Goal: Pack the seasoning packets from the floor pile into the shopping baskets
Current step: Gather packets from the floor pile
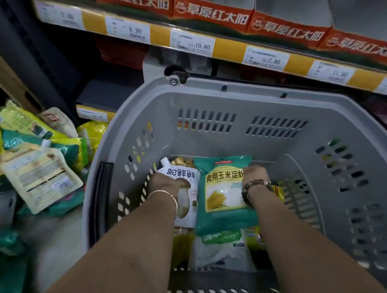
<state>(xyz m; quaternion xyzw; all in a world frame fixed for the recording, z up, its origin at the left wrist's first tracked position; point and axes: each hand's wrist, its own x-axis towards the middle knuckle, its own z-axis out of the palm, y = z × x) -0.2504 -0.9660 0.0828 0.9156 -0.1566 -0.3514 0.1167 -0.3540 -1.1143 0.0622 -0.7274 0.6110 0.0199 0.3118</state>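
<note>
Both my arms reach down into a grey shopping basket [219,95]. My left hand [163,183] lies on a white spouted pouch [187,194] with a mushroom picture at the basket's bottom left; its fingers are hidden. My right hand [255,174] grips the upper right edge of a teal corn-starch packet [224,197] next to the pouch. Under them lie a white and green packet [221,248] and yellow packets [277,191]. On the floor to the left sits the pile of seasoning packets [20,167], yellow, teal and cream.
A store shelf [225,49] with yellow price strip and orange-red cartons [210,13] runs across the top. A cardboard box [7,77] stands at the far left behind the pile. A black basket handle [102,198] lies along the basket's left rim.
</note>
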